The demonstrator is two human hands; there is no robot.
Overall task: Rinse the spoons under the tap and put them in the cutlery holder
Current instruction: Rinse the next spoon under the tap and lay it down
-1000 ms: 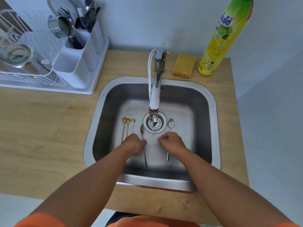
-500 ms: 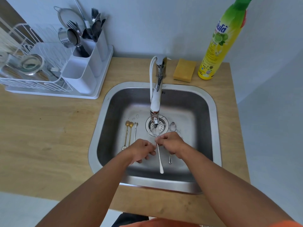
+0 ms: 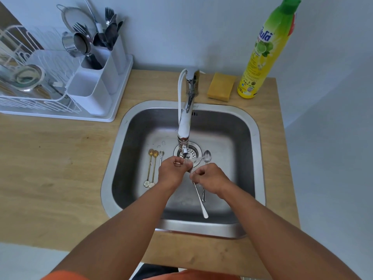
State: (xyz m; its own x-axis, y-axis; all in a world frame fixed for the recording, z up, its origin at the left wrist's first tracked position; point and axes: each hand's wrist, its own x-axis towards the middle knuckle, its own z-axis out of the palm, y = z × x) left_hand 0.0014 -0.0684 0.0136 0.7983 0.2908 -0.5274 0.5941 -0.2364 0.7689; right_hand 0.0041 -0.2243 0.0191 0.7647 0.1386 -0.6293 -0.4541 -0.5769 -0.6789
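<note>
Both hands over sink (image 3: 256, 138) | right hand (image 3: 211, 179) pinched spoon (image 3: 199, 201) under tap (image 3: 184, 126) | left hand (image 3: 173, 171) curled at its bowl, grip unclear | four spoons (image 3: 154, 164) on sink floor

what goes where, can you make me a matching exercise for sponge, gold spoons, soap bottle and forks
Things:
1. sponge
2. gold spoons
3. soap bottle
4. forks

Places:
A. in the cutlery holder
B. on the sink floor, left of the drain
C. far right corner of the counter
D. on the counter between tap and bottle

Pairs: 1-D, 2-B, 3-C, 4-A
</note>
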